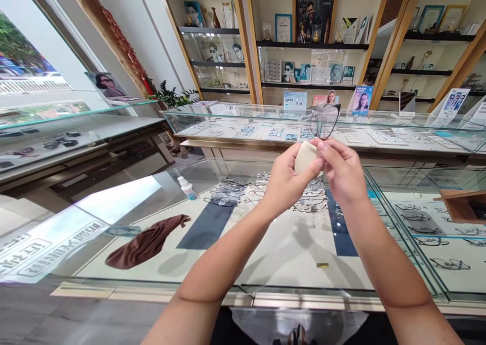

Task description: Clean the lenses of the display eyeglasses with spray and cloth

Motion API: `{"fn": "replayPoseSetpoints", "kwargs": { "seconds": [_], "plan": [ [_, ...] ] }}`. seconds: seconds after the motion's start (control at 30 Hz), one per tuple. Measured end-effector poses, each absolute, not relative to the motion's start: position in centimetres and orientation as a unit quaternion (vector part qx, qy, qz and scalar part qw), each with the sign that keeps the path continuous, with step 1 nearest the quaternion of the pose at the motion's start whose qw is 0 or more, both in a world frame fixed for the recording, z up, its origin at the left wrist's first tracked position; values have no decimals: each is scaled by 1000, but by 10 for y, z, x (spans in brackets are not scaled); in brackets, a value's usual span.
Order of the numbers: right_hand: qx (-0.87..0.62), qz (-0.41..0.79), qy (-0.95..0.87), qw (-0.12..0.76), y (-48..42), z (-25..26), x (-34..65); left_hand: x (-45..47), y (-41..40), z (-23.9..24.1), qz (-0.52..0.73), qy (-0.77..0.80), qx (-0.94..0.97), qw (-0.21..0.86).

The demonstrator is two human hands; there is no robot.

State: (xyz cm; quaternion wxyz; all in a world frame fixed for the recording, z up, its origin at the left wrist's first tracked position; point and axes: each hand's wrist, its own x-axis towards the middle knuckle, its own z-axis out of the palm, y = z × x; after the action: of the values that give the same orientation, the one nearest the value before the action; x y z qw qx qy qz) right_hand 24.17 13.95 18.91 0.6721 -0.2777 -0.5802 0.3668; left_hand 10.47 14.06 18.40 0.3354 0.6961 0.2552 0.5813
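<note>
Both of my hands are raised together over the glass display counter [273, 264]. In my left hand [286, 178] is a smooth cream-coloured pouch or folded cloth [304, 158], gripped between thumb and fingers; I cannot tell which it is. A pair of dark-rimmed eyeglasses [337, 119] sticks up above my right hand [343, 170], whose thumb and fingers pinch its lower part. The cream item touches the right fingertips, and the hands hide part of the frame. On the counter to the left lie a crumpled brown cloth [146, 243] and a small white spray bottle [187, 188].
Rows of eyeglass frames [228, 193] sit under the counter's glass. At right is a wooden stand [465, 205] on the neighbouring case. Another glass showcase [250, 127] runs across behind, with shelves [311, 46] of pictures beyond. A further case [76, 137] stands left.
</note>
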Motion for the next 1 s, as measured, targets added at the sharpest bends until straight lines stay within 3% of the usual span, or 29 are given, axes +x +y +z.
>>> {"fn": "replayPoseSetpoints", "kwargs": {
  "seconds": [0.4, 0.73, 0.87, 1.0],
  "plan": [
    [-290, 386, -593, 644, 140, 188, 235, 112, 151, 173, 597, 233, 679, 360],
    [-322, 355, -603, 638, 145, 192, 250, 92, 158, 185, 510, 251, 749, 339],
    [-359, 370, -625, 586, 145, 197, 260, 75, 168, 192, 559, 282, 722, 294],
    [-378, 369, -661, 534, 143, 199, 264, 67, 177, 194, 496, 285, 746, 341]
  ]
}}
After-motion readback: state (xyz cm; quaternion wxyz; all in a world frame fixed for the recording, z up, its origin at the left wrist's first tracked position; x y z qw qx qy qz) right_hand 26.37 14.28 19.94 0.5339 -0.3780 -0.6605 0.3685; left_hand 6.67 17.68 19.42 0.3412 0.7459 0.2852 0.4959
